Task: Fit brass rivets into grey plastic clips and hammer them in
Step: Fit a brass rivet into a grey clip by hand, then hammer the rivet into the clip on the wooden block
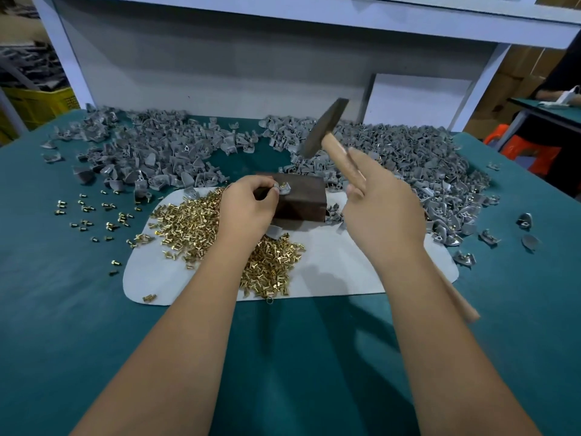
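Atop dark rusty metal block [298,199], left hand [248,206] fingertips pinching small grey plastic clip [280,191] with brass rivet [284,185] seated, right hand [380,212] curled round wooden-handled hammer [327,129], raised, blurred, amid heaped grey clips [418,158].

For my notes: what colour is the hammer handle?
Light tan wood; the hammer handle shows in the head view.

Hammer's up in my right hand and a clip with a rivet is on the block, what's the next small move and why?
Probably bring the hammer down on the brass rivet. The right hand holds it raised above the dark block, while the left hand pinches the grey clip there with the rivet standing proud. Keep the fingertips clear.
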